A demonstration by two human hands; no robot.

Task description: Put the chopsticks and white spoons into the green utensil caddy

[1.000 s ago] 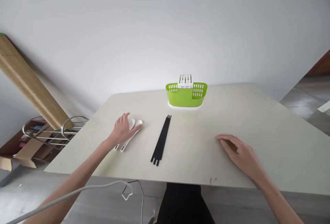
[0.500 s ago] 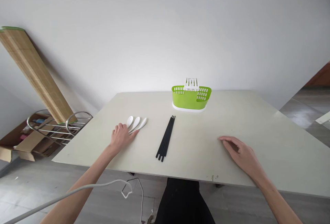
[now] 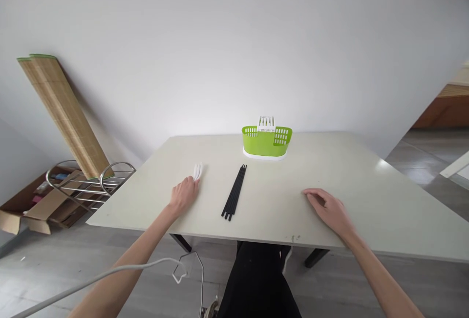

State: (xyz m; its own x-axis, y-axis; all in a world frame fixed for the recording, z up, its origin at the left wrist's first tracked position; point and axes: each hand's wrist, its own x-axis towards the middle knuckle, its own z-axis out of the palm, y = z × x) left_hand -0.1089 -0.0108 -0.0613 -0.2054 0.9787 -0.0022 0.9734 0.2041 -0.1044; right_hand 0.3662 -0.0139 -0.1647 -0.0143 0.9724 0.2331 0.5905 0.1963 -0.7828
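Nearest, a pale grey cable crosses the left forearm and runs out of view at lower left. Black trousers are cut off by the bottom edge and partly covered by the pale, smooth-topped counter.

The right hand rests near the counter's front, half open, thumb close to the curled fingers, nothing visible in it; its pose matches the earlier frames.

The left hand is closed around a bundle of glossy white spoons just above or on the counter; which of the two cannot be told. Half a second ago three bowls fanned apart beyond the fingers; now they stand close together, edge-on. The handles are hidden by the hand, and the bowls overlap too much to count.

To the right of the bundle, slim black chopsticks lie side by side, unmoved; their overlap makes the number uncertain. Beyond them, also unmoved, the bright green plastic basket with a white base and white slotted piece stands near the white wall; its inside is mostly hidden by its front.

Off to the left, a rolled tan bamboo mat leans over a silvery wire rack. The contents of the brown cardboard box behind the rack are hard to make out.
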